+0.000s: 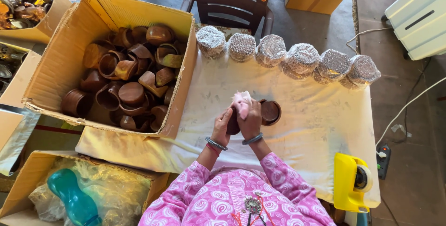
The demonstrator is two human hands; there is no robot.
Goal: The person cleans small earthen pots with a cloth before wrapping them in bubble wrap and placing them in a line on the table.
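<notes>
**Both hands on a brown cup over the white surface**

Pink patterned sleeves lead up to two hands meeting above the cloth-covered surface [302, 114]. Left hand [222, 127] curls closed around a brown clay cup [232, 123], gripping its side. Right hand [251, 120] presses a pink cloth [241, 103] against that cup, fingers bent over it. Another brown cup [270, 111] lies just beside the right hand.
</notes>
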